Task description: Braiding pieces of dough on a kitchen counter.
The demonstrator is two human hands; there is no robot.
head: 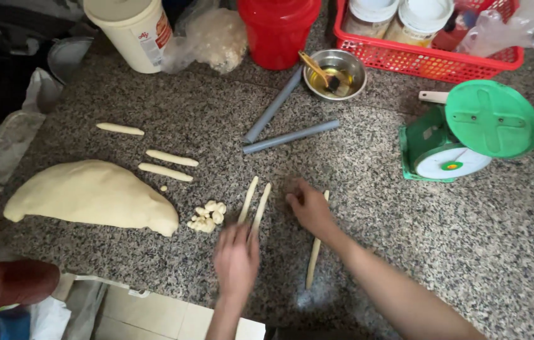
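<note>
Granite counter (405, 252), viewed from above. Left hand (237, 259) lay flat, fingers loose, over the near ends of two thin dough sticks (254, 203) set side by side. Right hand (309, 206) pressed palm-down, unclenched, on a third dough strip (314, 258), which ran out beneath it toward the counter's near edge. Small dough scraps (207, 216) sat just left of the paired sticks; large dough mass (90, 195) further left. Two grey tubes (289, 123) and green kitchen scale (468, 129) lay beyond.

Left hand (237, 257) motion-blurred, covers near ends of two dough strips (254, 203). Right hand (308, 206) hides middle of third strip (315, 252). Red basket (431, 62), white bucket (131, 28), red bucket (278, 28) cropped at top edge.
</note>
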